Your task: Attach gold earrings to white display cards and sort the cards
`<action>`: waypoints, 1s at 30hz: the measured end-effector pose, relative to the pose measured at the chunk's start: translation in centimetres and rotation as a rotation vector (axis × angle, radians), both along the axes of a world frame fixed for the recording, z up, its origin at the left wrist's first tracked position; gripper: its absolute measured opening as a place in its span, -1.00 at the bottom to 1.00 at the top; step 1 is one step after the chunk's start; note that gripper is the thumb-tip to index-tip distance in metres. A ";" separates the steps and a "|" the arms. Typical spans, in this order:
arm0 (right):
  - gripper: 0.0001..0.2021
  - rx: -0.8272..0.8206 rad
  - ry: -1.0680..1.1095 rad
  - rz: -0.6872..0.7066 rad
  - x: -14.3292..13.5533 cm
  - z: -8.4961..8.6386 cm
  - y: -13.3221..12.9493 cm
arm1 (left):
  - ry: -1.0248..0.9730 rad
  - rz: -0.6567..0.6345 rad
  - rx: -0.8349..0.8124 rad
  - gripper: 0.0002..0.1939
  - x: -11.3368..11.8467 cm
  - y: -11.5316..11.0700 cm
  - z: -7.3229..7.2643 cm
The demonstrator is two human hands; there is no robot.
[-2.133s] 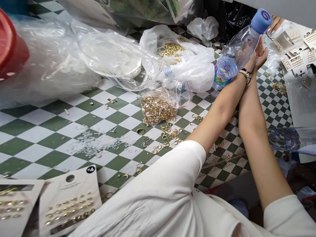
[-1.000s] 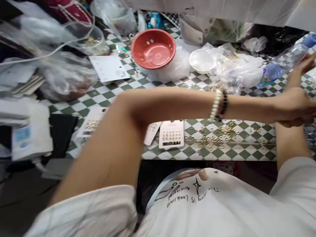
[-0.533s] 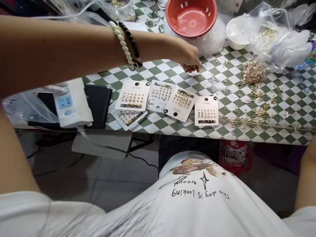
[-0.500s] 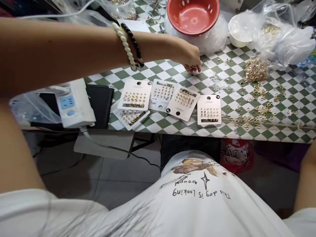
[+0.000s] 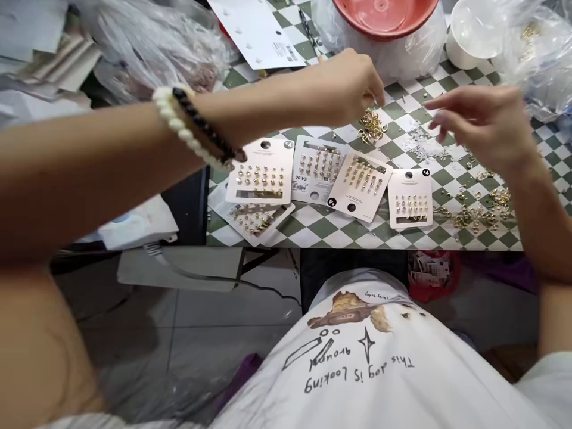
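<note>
My left hand [image 5: 342, 89], with a white and a black beaded bracelet [image 5: 179, 122] on its wrist, hovers beside a small heap of gold hook-shaped pieces [image 5: 372, 126]. Its fingers are loosely bent, with a gap at the index finger; the others are mostly hidden. My right hand [image 5: 487, 122] is open above the table, its index finger and thumb apart, near scattered small clear bits [image 5: 423, 143]. Nothing shows between its fingers. White earring cards [image 5: 260, 173] with rows of gold studs lie in front of me, some overlapping; one card [image 5: 410, 198] sits separately on the right.
A red bowl [image 5: 386, 21] rests on plastic bags at the back, beside a white bowl [image 5: 465, 39]. Loose gold pieces [image 5: 480, 214] lie along the table's front right. A sheet of white card [image 5: 254, 30] and a pen [image 5: 308, 30] lie at the back left.
The gold pieces that were in my left hand now lie heaped on the table below it. My right hand has come into view from the right. The camera view has shifted.
</note>
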State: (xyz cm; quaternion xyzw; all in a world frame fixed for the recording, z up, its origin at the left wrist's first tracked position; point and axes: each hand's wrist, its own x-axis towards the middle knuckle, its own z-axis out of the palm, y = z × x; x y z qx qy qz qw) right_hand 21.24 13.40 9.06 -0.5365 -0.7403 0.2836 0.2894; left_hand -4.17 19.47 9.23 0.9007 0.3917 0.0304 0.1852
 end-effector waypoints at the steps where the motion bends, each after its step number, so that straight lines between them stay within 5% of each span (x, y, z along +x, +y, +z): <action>1: -0.81 -0.028 -0.059 0.043 -1.3 -0.9 1.0 | -0.014 0.021 0.005 -0.56 -0.3 -0.8 0.0; 6: -0.82 -0.075 -0.207 0.141 -3.6 -4.3 4.3 | 0.099 -0.167 -0.008 -0.51 -2.1 -5.1 -2.3; 8: -0.86 -0.088 -0.181 0.159 -3.7 -4.5 4.7 | 0.136 -0.219 0.005 -0.40 -2.9 -6.3 -3.5; 12: -0.89 -0.098 -0.180 0.190 -4.1 -3.7 4.8 | 0.093 -0.263 0.039 -0.57 -4.5 -7.3 -4.4; 16: -0.85 -0.111 -0.233 0.248 -4.8 -3.4 4.8 | 0.026 -0.306 0.040 -0.72 -5.5 -6.9 -3.8; 21: -0.90 -0.127 -0.210 0.223 -5.6 -4.3 4.7 | -0.023 -0.381 -0.001 -0.58 -4.8 -5.0 -4.2; 26: -0.92 -0.088 -0.234 0.182 -4.9 -2.9 4.0 | -0.183 -0.601 -0.069 -0.37 -3.7 -3.5 -5.8; 30: -0.88 -0.008 -0.260 0.135 -4.0 -1.8 3.7 | -0.168 -0.538 -0.080 -0.41 -4.1 -2.6 -5.9</action>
